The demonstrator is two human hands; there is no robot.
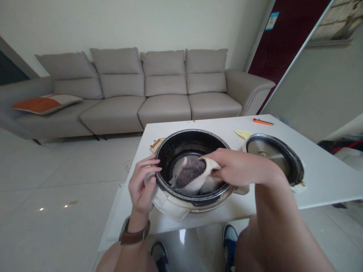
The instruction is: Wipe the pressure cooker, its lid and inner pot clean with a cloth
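An electric cooker (170,206) with a whitish body stands on the white table, its black inner pot (195,136) facing up. Level marks show on the pot's inner wall. My left hand (143,185) grips the cooker's left rim, fingertips over the edge and thumb on the near side. My right hand (227,164) reaches in from the right, closed on a bunched grey and white cloth (193,173) inside the pot. Part of the pot's floor is hidden by the cloth. The cooker's lid (265,149) lies to the right, its metal underside showing.
On the white table (320,177), an orange utility knife (263,121) and a piece of yellow material (243,134) lie behind the lid. Beyond the table stands a grey sofa (164,107) with an orange and white cushion (47,104). Tiled floor (70,170) spreads to the left.
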